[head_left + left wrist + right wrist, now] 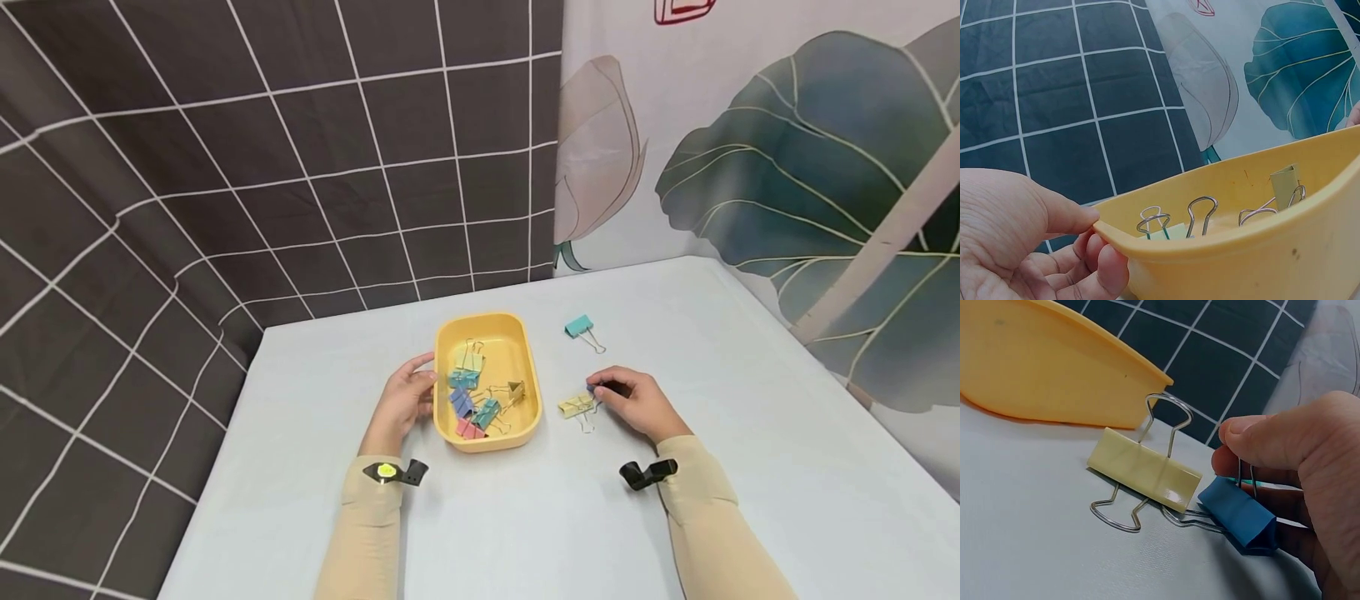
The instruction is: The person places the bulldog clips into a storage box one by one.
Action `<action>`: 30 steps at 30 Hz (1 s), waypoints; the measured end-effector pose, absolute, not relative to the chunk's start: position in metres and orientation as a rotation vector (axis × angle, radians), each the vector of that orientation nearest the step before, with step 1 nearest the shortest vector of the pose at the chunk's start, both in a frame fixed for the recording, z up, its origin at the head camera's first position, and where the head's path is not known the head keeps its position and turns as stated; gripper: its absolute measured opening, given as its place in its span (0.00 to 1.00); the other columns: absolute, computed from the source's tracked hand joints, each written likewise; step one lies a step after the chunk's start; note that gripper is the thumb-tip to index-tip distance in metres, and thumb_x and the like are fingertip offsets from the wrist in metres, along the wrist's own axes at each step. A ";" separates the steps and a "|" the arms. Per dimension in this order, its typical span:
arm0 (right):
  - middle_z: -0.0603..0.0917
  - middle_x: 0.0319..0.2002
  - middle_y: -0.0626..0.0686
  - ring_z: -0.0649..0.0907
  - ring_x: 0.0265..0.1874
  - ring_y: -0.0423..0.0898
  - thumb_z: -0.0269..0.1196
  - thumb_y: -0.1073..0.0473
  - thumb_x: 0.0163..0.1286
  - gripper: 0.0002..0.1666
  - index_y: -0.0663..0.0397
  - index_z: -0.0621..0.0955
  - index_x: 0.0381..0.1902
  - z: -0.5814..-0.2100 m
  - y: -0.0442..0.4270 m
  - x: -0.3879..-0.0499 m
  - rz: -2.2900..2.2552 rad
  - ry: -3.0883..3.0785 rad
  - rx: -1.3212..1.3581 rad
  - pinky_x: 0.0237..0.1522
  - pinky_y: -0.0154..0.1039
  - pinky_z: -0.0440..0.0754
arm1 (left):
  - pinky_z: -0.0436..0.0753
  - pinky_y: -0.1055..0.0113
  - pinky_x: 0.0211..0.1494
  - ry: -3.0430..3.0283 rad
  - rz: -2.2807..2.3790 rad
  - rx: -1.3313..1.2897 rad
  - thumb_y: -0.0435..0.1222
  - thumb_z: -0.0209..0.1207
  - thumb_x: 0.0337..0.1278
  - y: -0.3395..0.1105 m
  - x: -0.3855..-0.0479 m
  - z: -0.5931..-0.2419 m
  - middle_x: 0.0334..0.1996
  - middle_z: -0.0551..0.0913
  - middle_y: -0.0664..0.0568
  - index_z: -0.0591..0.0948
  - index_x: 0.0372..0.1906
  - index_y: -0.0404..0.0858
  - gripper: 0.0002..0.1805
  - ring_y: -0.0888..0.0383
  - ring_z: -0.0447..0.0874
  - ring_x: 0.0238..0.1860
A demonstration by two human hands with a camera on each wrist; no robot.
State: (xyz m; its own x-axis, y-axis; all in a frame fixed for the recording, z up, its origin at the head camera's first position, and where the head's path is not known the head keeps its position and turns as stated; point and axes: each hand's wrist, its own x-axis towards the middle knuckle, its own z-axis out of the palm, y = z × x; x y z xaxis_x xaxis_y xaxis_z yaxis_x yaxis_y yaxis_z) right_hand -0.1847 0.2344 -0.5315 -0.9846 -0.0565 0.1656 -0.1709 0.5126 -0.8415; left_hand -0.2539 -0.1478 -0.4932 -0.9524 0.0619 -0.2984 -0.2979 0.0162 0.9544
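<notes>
My left hand (401, 406) pinches the left rim of a yellow plastic tray (1241, 269), thumb at the rim and fingers against its outer wall. Several binder clips lie inside, among them a pale yellow one (470, 361), a pink one (470, 430) and a gold one (516, 389). To the tray's right, my right hand (637, 406) pinches a blue binder clip (1238, 514) by a wire handle, between thumb and fingers. Its other handle touches or overlaps a handle of a pale yellow binder clip (1144, 470) on the table. The fingers partly hide the blue clip in the head view.
A teal binder clip (578, 326) lies on the white-covered table (525, 525), beyond my right hand. A dark gridded cloth (300, 167) hangs behind and to the left. Behind on the right is a leaf-patterned cloth (810, 167).
</notes>
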 end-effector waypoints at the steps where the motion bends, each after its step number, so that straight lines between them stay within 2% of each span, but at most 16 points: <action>1: 0.86 0.50 0.51 0.81 0.48 0.47 0.65 0.60 0.72 0.11 0.52 0.86 0.50 -0.531 0.235 -0.185 1.475 -2.627 0.200 0.51 0.37 0.79 | 0.83 0.69 0.27 2.037 2.022 -0.245 0.32 0.56 0.72 -0.148 -0.254 -0.493 0.52 0.81 0.40 0.74 0.69 0.47 0.24 0.54 0.82 0.36; 6: 0.86 0.50 0.52 0.82 0.50 0.49 0.64 0.61 0.73 0.11 0.55 0.86 0.51 -0.530 0.238 -0.185 1.420 -2.616 0.243 0.53 0.36 0.79 | 0.83 0.69 0.28 2.038 2.017 -0.255 0.32 0.56 0.72 -0.147 -0.254 -0.493 0.52 0.81 0.40 0.74 0.69 0.48 0.24 0.55 0.82 0.36; 12: 0.86 0.50 0.56 0.82 0.51 0.53 0.63 0.60 0.74 0.11 0.57 0.85 0.51 -0.532 0.239 -0.186 1.350 -2.612 0.226 0.56 0.53 0.79 | 0.82 0.70 0.27 2.039 2.011 -0.267 0.32 0.56 0.71 -0.146 -0.255 -0.493 0.50 0.82 0.43 0.74 0.69 0.48 0.24 0.56 0.82 0.35; 14: 0.86 0.50 0.56 0.82 0.51 0.54 0.63 0.60 0.75 0.12 0.57 0.84 0.51 -0.532 0.239 -0.186 1.332 -2.623 0.211 0.56 0.55 0.78 | 0.82 0.70 0.27 2.043 2.007 -0.264 0.32 0.56 0.71 -0.145 -0.255 -0.492 0.49 0.82 0.44 0.74 0.69 0.48 0.24 0.57 0.81 0.34; 24: 0.85 0.46 0.54 0.81 0.42 0.48 0.63 0.57 0.75 0.13 0.54 0.84 0.53 -0.532 0.242 -0.187 1.243 -2.614 0.150 0.46 0.46 0.79 | 0.82 0.70 0.27 2.041 2.014 -0.258 0.32 0.56 0.72 -0.146 -0.255 -0.494 0.51 0.81 0.42 0.74 0.69 0.47 0.24 0.56 0.82 0.35; 30: 0.86 0.46 0.54 0.81 0.41 0.47 0.63 0.54 0.75 0.15 0.54 0.84 0.54 -0.530 0.243 -0.189 1.253 -2.593 0.071 0.45 0.43 0.79 | 0.82 0.70 0.27 2.044 2.014 -0.260 0.32 0.56 0.72 -0.148 -0.256 -0.496 0.51 0.81 0.43 0.74 0.69 0.48 0.24 0.55 0.82 0.36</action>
